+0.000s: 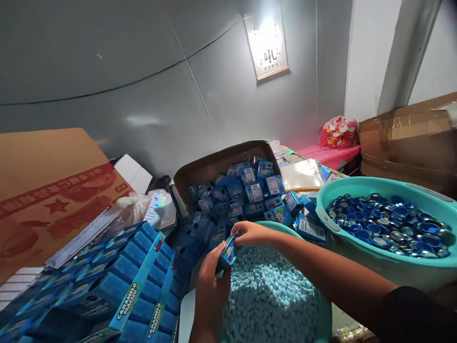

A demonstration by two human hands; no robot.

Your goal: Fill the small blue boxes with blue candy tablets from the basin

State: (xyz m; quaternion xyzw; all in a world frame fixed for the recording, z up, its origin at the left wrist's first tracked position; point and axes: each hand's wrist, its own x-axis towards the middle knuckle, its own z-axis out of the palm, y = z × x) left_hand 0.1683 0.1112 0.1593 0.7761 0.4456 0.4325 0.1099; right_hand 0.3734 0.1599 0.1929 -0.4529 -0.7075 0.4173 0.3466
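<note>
Over a teal basin of small pale-blue candies, my left hand grips a small blue candy box printed with bright lettering. The fingers of my right hand are bent in and close at the far edge of the same box; their tips are partly hidden. Just beyond my hands, many more blue candy boxes lie heaped in and before a tipped brown carton. To my left stand blue display trays marked "CARAMELO MACIZO".
On the right, another teal basin holds round blue and silver tins. Large cardboard boxes stand at the left and far right. A red patterned bag sits near the grey wall.
</note>
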